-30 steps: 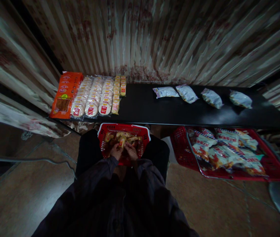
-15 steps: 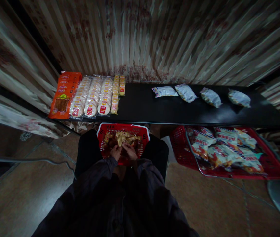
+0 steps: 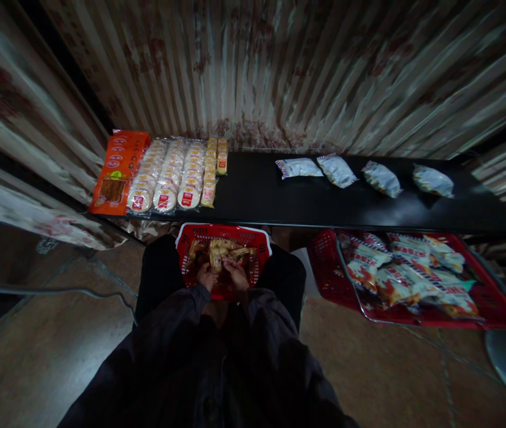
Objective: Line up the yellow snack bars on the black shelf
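right hand point(image 3: 237, 276) pinching yellow packet point(image 3: 215, 260) — left hand point(image 3: 207, 277) close, red basket point(image 3: 223, 292) below

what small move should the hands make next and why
I'd probably lift the yellow-wrapped snack from the small red basket with the right hand, which seems to be touching it; on the black shelf, the rightmost yellow packet row is shorter than the row beside it.

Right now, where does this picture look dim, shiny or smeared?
Head view: dim overall, the dark sleeves losing detail; head view: pale glare on the black shelf towards its right end, and on the floor lower left; head view: left hand and right hand look soft; head view: curtain folds fan outward, perhaps lens stretch.
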`<state>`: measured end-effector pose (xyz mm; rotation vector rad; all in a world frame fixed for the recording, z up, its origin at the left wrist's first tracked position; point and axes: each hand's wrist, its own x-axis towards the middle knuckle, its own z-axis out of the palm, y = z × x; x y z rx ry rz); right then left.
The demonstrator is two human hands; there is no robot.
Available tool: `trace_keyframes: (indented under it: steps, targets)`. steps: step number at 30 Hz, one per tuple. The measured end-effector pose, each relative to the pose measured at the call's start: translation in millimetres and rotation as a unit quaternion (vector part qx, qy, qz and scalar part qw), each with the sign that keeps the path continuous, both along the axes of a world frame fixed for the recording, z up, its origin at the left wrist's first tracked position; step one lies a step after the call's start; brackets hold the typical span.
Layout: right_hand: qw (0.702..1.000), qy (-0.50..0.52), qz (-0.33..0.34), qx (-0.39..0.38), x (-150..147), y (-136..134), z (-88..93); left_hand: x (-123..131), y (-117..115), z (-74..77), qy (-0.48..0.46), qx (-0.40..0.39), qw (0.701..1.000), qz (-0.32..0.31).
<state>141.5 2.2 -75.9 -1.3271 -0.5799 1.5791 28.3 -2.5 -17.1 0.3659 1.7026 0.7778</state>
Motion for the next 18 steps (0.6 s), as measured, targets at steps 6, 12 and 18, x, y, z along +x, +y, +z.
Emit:
trace_keyframes:
  steps: [6,12,18]
  targets:
    - [1.0,0.014,0.015,-0.016,2,2,-3.9,0,0,4.2,0.001,0.001,1.0,0.016]
    - [0.999,0.028,0.04,-0.005,1,1,1.0,-6,-1,-1.6,-0.019,-0.007,0.999,0.026]
    - [0.997,0.041,0.06,-0.012,0,-2,14.9,-11,-2,-10.8,-0.034,-0.01,0.999,0.04]
